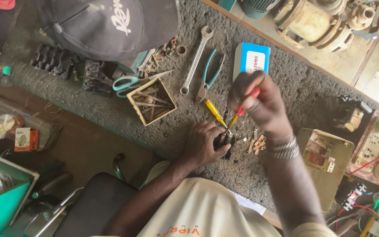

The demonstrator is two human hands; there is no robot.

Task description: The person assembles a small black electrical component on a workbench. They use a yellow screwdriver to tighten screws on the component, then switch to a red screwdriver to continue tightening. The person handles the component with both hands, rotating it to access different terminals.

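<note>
My left hand (203,142) grips a small black part (224,141) pressed down on the rough grey bench top (294,87). My right hand (262,103) holds a red and yellow screwdriver (238,115) tilted down, its tip meeting the black part. A second yellow screwdriver (214,112) lies on the bench just beyond my left hand. Small copper-coloured pieces (256,143) lie scattered to the right of the black part, under my right wrist with its metal bracelet (285,148).
Beyond lie teal-handled pliers (210,77), a spanner (194,61), scissors (132,82), a small open box of metal bits (151,101) and a blue and white carton (252,58). Another person's dark cap (106,26) is at top left. Opened switch boxes (325,156) sit right.
</note>
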